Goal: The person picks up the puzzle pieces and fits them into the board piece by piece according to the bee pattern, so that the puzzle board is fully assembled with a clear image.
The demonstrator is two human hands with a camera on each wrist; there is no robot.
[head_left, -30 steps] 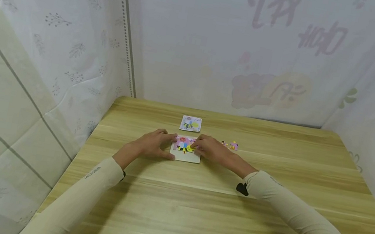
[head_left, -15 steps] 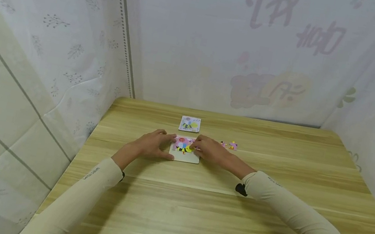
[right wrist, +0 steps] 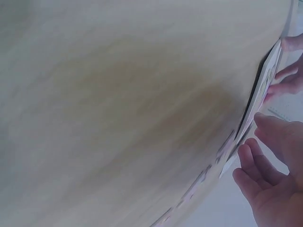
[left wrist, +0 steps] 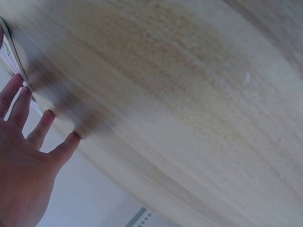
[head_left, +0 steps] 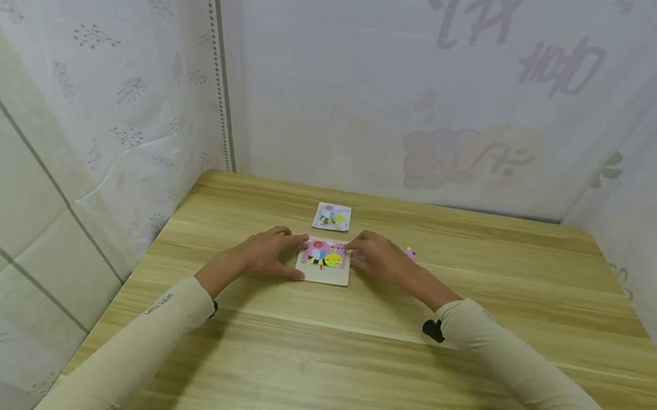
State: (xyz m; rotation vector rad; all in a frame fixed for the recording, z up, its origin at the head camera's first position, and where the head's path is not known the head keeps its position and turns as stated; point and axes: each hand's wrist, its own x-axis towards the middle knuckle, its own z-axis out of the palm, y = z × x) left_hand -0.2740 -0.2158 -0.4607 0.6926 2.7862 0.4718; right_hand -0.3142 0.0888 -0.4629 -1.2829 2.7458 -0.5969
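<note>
A bee jigsaw puzzle (head_left: 326, 256), pink with a yellow-and-black bee, lies in the upper part of a pale puzzle tray (head_left: 325, 276) on the table. My left hand (head_left: 269, 252) rests at the tray's left side, thumb at the near corner and fingertips at the far one. In the left wrist view its fingers (left wrist: 40, 130) are spread, some touching the tabletop. My right hand (head_left: 383, 259) is at the tray's far right corner, fingertips right at the edge. The right wrist view shows its fingers (right wrist: 258, 165) loosely bent, with no piece visible between them.
Behind the tray lies a picture card (head_left: 332, 217) with the same bee. A loose pink puzzle piece (head_left: 410, 252) shows just past my right hand, partly covered by it. Patterned curtains (head_left: 325, 72) surround the wooden table (head_left: 299, 368).
My right hand has slid off the bee's yellow head toward the right edge of the tray, uncovering the head and covering loose pieces. The left hand has stayed in place.
</note>
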